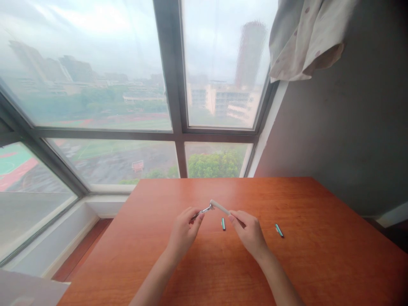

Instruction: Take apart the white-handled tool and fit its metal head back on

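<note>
Over a reddish-brown wooden table (287, 272) my two hands meet around a pen taken apart. My right hand (248, 229) is closed on a pale cylindrical pen barrel (219, 206) that points up and left. My left hand (185, 227) pinches a thin metal-tipped pen part (205, 209), its tip touching or just short of the barrel's end. On the table between the hands lies a small teal piece (223, 223). A second teal piece (279, 230) lies to the right of my right hand.
The table stands against a large window (174, 106) with dark frames, overlooking buildings and trees. A grey wall (350, 127) runs along the right. A pale spotted cloth (306, 38) hangs at the top right. A white ledge (47, 238) and floor lie to the left.
</note>
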A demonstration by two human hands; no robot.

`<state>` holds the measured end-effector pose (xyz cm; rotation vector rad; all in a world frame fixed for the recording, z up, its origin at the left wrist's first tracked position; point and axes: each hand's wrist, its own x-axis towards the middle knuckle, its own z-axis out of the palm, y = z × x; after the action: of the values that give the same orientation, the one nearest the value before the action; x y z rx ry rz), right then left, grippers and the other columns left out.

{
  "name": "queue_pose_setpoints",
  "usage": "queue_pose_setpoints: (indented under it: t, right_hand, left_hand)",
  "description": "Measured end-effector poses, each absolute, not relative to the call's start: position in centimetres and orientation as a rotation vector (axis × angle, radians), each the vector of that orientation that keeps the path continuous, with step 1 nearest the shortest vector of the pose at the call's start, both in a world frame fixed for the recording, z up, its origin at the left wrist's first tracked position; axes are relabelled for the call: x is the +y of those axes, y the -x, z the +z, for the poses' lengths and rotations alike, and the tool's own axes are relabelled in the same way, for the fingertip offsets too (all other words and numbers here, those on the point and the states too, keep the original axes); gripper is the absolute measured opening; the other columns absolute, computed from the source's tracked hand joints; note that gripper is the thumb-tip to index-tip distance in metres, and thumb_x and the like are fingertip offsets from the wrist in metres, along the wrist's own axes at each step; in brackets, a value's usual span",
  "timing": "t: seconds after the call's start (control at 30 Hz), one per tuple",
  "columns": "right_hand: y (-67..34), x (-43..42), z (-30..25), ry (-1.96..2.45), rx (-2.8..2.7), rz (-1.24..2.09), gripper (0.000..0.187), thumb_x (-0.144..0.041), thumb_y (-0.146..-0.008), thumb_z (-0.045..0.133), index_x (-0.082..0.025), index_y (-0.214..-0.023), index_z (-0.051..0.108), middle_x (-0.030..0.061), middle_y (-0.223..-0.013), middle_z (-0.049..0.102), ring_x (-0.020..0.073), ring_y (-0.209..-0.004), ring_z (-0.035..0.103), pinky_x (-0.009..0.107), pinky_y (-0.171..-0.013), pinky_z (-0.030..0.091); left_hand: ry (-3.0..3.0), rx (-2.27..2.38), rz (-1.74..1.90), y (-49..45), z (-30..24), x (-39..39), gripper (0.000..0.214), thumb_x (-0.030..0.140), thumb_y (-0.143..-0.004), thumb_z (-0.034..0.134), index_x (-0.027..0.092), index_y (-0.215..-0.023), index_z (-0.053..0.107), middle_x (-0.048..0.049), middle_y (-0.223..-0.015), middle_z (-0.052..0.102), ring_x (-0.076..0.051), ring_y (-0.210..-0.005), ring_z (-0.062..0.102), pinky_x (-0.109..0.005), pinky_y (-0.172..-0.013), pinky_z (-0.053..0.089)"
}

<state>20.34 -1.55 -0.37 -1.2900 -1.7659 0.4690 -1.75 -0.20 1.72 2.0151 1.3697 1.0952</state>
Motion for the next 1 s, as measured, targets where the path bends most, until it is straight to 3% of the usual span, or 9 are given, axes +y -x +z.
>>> queue_pose_setpoints:
  t: [1.0]
  right_hand:
    - [-20.24,-1.59,-0.45,1.282,-1.76,0.499,0.031,-0.035,-0.094,0.046,-0.018,-0.094,0.072,0.0061,-0.078,0.068,0.0181,-0.07,0.061,0.025,-0.064,0.045]
  left_hand:
    - [-1.961,1.335,1.113,1.68,1.57,-0.35,0.027,0.035,-0.092,0.046,0.017,-0.088,0.066,-0.0028,-0.072,0.059,-0.016,-0.066,0.053,-0.024,-0.06,0.039]
